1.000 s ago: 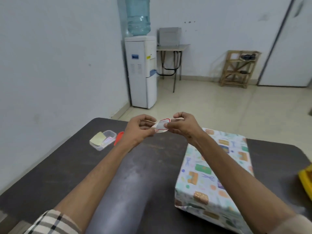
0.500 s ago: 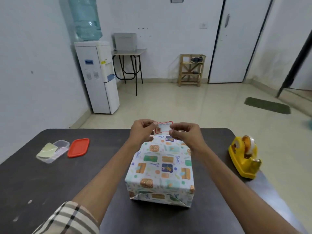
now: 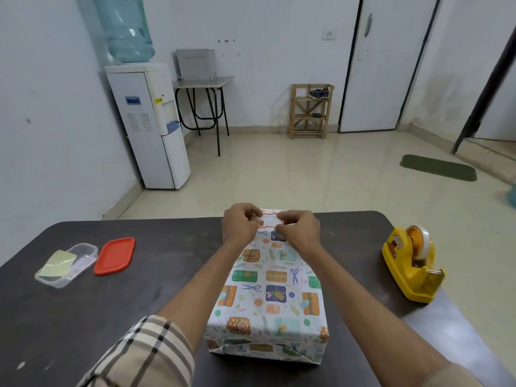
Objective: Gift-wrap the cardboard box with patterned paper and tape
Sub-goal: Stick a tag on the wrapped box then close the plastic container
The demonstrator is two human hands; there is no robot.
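Note:
The box (image 3: 268, 297), wrapped in white paper printed with small gifts and scissors, lies lengthwise on the dark table (image 3: 83, 317) in front of me. Over its far end I hold a small white label with a wavy red border (image 3: 268, 219). My left hand (image 3: 240, 225) pinches the label's left edge and my right hand (image 3: 299, 230) pinches its right edge. The label sits just at the top surface of the box; whether it touches the paper I cannot tell.
A yellow tape dispenser (image 3: 411, 263) stands at the right of the table. At the left lie a clear plastic tub with paper slips (image 3: 67, 264) and its red lid (image 3: 115, 255). Beyond the table are a water dispenser (image 3: 148, 121) and open floor.
My view swung right, bringing the box to the centre. Both hands carried the label from mid-air left of the box to over its far end, and lowered it closer to the paper.

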